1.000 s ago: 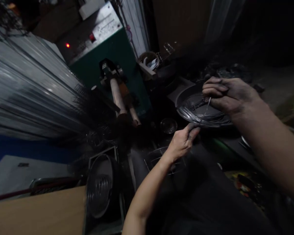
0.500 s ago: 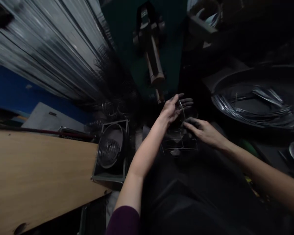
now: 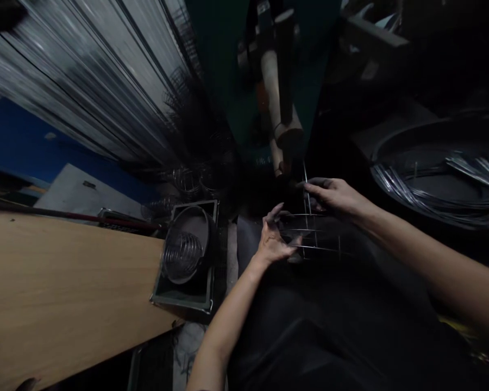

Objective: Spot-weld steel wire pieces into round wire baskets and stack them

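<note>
In the head view a shallow frame of thin metal wires sits over the dark cloth in front of me. My left hand is curled about the frame's left side, thumb and fingers apart with wires between them. Higher and to the right, my right hand pinches a thin metal wire between thumb and forefinger. That wire runs down towards the frame; whether the two are joined I cannot tell. Just above both hands, a green machine carries thick rod-like arms pointing down.
Wire rings lie in a round black bowl inside a green crate on the left, beside a wooden board. A large dark basin with bundled wires stands right. Long, shiny strips fill the upper left.
My left hand has come down and left onto the wire frame's side. My right hand has risen, holding the wire upright beneath the machine's arms. The view has shifted slightly.
</note>
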Tool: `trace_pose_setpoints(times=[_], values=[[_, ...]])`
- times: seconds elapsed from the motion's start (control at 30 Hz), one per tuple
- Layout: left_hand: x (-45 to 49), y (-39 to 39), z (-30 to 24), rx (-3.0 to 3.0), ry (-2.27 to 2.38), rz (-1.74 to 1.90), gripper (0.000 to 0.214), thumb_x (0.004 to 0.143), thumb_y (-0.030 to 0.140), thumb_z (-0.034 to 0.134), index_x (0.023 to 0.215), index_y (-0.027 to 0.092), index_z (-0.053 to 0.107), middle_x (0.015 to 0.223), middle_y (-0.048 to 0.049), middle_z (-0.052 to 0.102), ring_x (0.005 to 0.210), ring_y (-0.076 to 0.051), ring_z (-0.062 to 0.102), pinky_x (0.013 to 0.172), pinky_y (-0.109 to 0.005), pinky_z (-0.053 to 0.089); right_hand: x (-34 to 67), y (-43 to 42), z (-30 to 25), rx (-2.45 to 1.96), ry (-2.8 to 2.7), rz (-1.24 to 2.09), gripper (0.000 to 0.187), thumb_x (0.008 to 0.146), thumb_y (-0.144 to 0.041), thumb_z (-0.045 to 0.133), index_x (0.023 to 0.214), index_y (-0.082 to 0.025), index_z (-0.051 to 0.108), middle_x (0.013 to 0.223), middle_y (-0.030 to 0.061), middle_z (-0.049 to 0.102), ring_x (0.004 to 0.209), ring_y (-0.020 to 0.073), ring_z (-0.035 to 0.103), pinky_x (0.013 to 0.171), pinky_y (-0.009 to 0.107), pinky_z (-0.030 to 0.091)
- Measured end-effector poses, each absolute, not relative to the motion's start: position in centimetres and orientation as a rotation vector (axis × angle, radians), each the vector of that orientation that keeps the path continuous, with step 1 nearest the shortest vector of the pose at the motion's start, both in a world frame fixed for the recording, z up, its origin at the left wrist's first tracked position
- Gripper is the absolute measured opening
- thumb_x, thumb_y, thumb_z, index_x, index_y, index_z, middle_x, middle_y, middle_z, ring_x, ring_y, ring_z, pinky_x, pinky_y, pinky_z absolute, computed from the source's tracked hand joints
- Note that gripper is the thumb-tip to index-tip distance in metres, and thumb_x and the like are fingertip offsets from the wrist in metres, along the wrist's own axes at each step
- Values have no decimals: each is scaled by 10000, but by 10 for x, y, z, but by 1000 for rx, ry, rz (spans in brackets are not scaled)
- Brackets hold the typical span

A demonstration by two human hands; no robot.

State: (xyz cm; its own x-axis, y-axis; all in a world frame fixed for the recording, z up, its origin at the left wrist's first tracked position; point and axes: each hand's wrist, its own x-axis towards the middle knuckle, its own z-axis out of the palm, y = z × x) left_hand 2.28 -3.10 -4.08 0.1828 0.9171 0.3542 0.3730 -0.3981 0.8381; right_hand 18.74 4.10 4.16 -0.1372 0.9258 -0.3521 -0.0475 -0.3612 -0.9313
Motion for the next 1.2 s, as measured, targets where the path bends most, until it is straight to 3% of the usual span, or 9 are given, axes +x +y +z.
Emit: trace_pose_setpoints(times=[0.17,0.63,0.83,0.93,1.2], values=[[8,6,-13,1956,1175,1298,859,665,275,739,1327,217,195,1112,-83,510,1001,-206,570,899,-403,484,175,70,69,-1304,-1109,1539,124,839,-151,582,951,-127,628,525,-33,543,382,56,440,357,140,344],[4,40,-2,1956,1100,1352,896,617,240,761,1301,219,181,1097,-82,512,989,-227,581,915,-434,480,165,103,68,-1316,-1154,1510,212,716,-288,725,805,-163,579,498,-47,512,373,69,411,341,170,311],[-2,48,4,1915,1087,1332,892,648,258,747,1321,239,163,1022,-35,519,938,-198,581,911,-420,473,158,107,78,-1310,-1101,1480,74,798,-130,625,792,-148,554,476,-43,492,367,64,399,347,166,307],[-4,51,5,1935,1053,1353,876,646,233,742,1319,237,181,1013,-30,521,927,-195,588,897,-409,483,153,105,84,-1367,-1082,1453,111,816,-78,566,749,-154,520,456,-40,477,347,56,370,343,167,289],[-8,65,6,1932,1036,1329,947,624,198,762,1344,257,150,1006,-19,527,942,-193,596,880,-397,497,154,114,77,-1324,-1103,1429,192,661,-112,651,688,-172,470,497,-37,498,411,64,415,386,172,315]])
